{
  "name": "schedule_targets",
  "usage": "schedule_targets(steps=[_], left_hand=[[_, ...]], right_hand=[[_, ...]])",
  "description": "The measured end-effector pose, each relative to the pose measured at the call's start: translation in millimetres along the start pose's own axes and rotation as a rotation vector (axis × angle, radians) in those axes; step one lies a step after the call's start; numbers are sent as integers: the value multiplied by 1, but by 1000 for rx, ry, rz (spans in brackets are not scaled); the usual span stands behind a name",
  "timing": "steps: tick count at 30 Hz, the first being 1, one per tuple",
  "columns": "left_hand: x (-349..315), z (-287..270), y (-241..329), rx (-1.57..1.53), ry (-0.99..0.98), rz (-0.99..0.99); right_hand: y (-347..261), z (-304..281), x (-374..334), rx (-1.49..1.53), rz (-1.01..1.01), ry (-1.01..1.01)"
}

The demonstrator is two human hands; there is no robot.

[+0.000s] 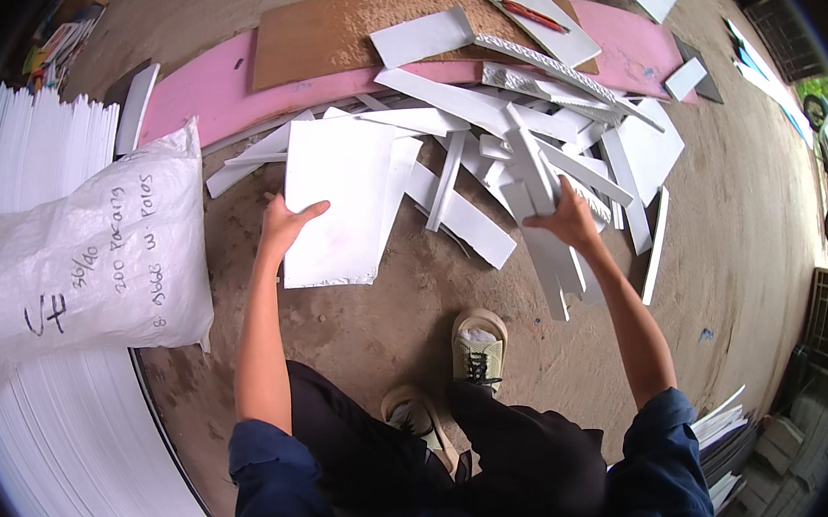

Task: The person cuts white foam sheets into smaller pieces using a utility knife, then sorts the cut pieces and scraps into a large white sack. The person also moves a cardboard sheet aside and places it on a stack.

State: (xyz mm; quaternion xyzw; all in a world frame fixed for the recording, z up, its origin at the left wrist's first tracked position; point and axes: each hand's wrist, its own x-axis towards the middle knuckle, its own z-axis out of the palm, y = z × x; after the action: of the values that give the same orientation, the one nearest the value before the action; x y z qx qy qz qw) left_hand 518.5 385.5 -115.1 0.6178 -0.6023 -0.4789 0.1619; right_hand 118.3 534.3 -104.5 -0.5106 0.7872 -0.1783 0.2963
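Note:
My left hand (287, 223) grips the left edge of a white foam sheet (344, 191), its thumb lying on the upper face and its other fingers hidden behind. Another white sheet shows partly behind that one. On the right, my right hand (564, 216) is closed around a bundle of narrow white foam strips (538, 193) that hang down toward the floor. Between and beyond both hands lies a loose pile of white offcuts (480, 228), some flat and some with ridged edges.
A pink board (203, 95) and a brown board (316, 41) lie beyond the pile, with a red cutter knife (536, 15) on a white piece. To the left, a stuffed white sack (89, 252) rests against tall stacks of white sheets (87, 464). My shoes (478, 346) stand close below.

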Motion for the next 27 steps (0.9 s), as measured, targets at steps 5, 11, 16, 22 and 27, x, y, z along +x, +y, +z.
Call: schedule_targets(steps=[5,11,16,22,27], left_hand=[[-38,-12,40,-119,21,3],[-93,-63,124,-363,334,156],[-154,-131,241,-378,492,214],[-236,-232,365,-346,699,245],[-286,-316,409,-490,843,223]], right_hand=[[-127,-67,49,548,-48,-300],[-291,-75,25,858,44,-460],[-408,-136,-3,942,-126,-503],[-529,-225,-38,639,-413,-242],[-659,-290,-80,917,-502,-585]])
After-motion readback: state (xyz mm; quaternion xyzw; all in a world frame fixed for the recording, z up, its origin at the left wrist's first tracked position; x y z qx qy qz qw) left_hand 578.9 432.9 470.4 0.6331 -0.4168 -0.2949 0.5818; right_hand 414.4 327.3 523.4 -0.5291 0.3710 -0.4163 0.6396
